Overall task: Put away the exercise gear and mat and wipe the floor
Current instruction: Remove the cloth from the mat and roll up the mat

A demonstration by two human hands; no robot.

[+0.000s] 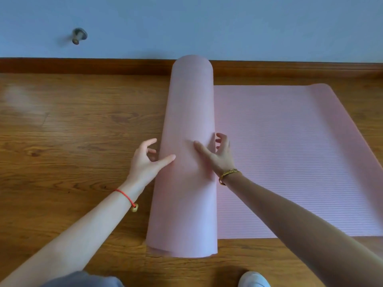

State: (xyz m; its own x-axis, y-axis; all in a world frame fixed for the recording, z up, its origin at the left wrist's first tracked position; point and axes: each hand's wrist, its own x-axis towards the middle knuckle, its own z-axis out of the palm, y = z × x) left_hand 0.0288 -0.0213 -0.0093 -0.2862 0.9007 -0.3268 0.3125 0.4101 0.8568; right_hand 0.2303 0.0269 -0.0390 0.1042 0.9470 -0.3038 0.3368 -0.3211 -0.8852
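A pink exercise mat (290, 158) lies on the wooden floor, its left part wound into a thick roll (188, 112) that runs from near my feet toward the wall. The flat part stretches to the right, and its far right end curls up slightly. My left hand (145, 160) is at the roll's left side, thumb resting on top and fingers spread. On the roll's right side sits my right hand (219, 154), thumb on top and fingers curled into the crease where roll meets flat mat.
A blue wall with a brown skirting board (83, 66) runs across the back. A metal door stop (79, 35) juts from the wall at upper left. Bare wooden floor (72, 131) lies left of the roll. My white shoe (253, 279) shows at the bottom.
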